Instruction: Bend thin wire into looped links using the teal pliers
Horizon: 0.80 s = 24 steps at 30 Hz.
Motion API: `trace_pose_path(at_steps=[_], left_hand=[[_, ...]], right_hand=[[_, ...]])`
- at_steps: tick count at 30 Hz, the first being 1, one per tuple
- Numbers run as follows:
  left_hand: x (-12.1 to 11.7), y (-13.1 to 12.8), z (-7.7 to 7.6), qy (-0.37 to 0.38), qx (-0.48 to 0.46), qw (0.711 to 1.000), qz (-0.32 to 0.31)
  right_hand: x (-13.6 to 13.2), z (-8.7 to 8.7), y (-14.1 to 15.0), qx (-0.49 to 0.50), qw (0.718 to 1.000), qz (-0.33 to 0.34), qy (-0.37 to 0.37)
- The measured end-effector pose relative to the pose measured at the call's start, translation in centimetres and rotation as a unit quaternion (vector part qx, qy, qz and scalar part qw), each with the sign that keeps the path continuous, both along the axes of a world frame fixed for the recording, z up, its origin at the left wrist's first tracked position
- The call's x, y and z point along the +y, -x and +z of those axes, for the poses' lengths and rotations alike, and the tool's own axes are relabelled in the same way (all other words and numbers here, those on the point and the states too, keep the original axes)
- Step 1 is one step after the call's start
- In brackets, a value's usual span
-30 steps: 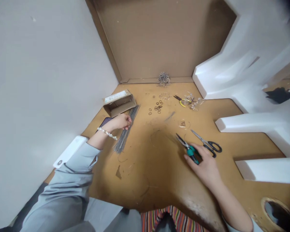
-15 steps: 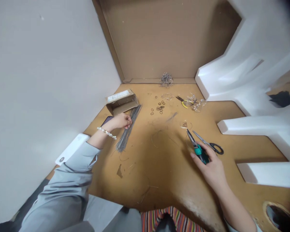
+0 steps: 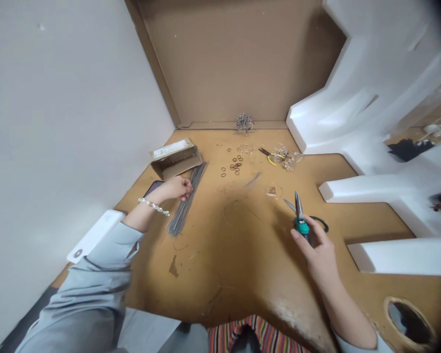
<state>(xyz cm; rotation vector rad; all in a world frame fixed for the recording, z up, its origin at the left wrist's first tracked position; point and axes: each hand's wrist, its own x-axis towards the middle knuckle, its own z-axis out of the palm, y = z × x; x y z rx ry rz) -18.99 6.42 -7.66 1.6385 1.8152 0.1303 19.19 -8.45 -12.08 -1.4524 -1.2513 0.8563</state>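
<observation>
My left hand [image 3: 180, 188], fingers bent and pinched together, is over the upper part of a bundle of thin grey metal wires [image 3: 182, 214]. Whether a single wire sits between its fingertips is too small to make out. In my right hand [image 3: 319, 252] are pliers [image 3: 300, 215] with green and black handles, their pointed jaws directed up and away from me. Scissors [image 3: 289, 204] with black handles lie on the table just behind that hand, partly covered by it. Several small dark rings [image 3: 237, 166] are scattered mid-table.
An open cardboard box [image 3: 178, 159] stands behind the wires, with a dark phone [image 3: 152, 188] beside it. Yellow-handled pliers [image 3: 267, 156] and clear tangled pieces [image 3: 287, 158] lie farther back, near a wire tangle [image 3: 244, 124]. White foam [image 3: 360, 191] juts in from the right.
The right hand has turned the pliers so their jaws point more upright. The left hand stays at the wires, its fingers drawn closer together. The whole view has shifted slightly.
</observation>
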Motion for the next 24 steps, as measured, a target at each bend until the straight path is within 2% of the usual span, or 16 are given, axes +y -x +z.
trace_pose_path(at_steps=[11,18,21,24], left_hand=[[0.04,-0.26,0.13,0.007,-0.010,1.000,0.008],[0.05,-0.47,0.28,0.004,-0.016,1.000,0.007],[0.10,-0.40,0.13,-0.007,-0.020,1.000,0.003],[0.11,-0.43,-0.03,-0.012,-0.027,1.000,-0.002]], right_hand=[[-0.02,0.10,0.21,0.030,0.999,0.008,0.029],[-0.05,0.09,0.19,0.021,1.000,0.006,0.018],[-0.01,0.11,0.21,-0.026,1.000,0.011,0.011],[0.04,0.10,0.43,-0.120,0.992,0.039,-0.018]])
